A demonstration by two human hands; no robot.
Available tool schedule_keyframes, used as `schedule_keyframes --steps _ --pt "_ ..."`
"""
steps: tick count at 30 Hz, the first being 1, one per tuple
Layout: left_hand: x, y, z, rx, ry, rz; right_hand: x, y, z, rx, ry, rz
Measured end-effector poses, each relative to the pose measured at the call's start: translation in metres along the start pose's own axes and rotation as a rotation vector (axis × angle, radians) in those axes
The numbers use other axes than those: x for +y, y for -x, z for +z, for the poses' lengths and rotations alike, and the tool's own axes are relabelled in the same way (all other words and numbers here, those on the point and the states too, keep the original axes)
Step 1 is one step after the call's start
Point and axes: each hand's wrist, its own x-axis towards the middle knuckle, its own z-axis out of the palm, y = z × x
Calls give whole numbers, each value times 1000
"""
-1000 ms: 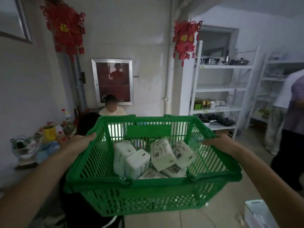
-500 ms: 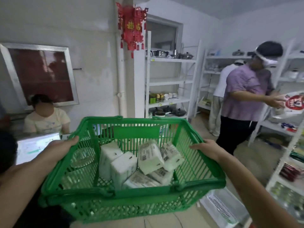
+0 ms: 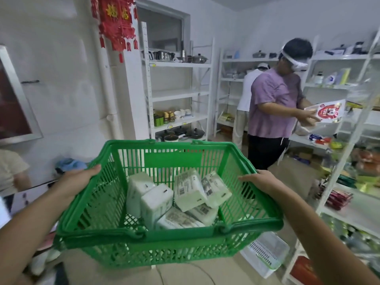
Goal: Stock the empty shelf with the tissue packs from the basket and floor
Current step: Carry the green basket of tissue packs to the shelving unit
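I carry a green plastic basket (image 3: 172, 237) in front of me at chest height. My left hand (image 3: 76, 179) grips its left rim and my right hand (image 3: 261, 181) grips its right rim. Several white tissue packs (image 3: 189, 190) with printed labels lie jumbled on the basket's bottom. Ahead stands a white shelf unit (image 3: 178, 95) whose second board is bare; its top board holds metal pots, its lower ones jars and pans.
A person in a purple shirt (image 3: 273, 103) stands right of centre, holding a red and white packet at the right-hand shelves (image 3: 349, 182). Another person in white is behind. A white crate (image 3: 265, 254) lies on the floor at lower right. A red hanging ornament (image 3: 115, 21) is on the wall.
My view has swung to the right with the basket. The seated person and framed panel have slid off to the left, and the shelves and the person in purple have come nearer the centre.
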Motion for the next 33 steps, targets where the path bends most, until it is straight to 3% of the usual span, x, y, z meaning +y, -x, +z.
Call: schedule_keyframes --steps 9,19,27,33 --pt "44 -65 71 42 -7 32 -14 -107 -11 -33 -36 8" --pt "68 -172 101 31 46 54 -56 -234 33 -47 -44 3" --pt "99 -264 141 59 9 -18 -82 -313 47 7 -48 23" --pt "133 -326 201 -13 -16 -32 -76 -380 32 55 -79 70"
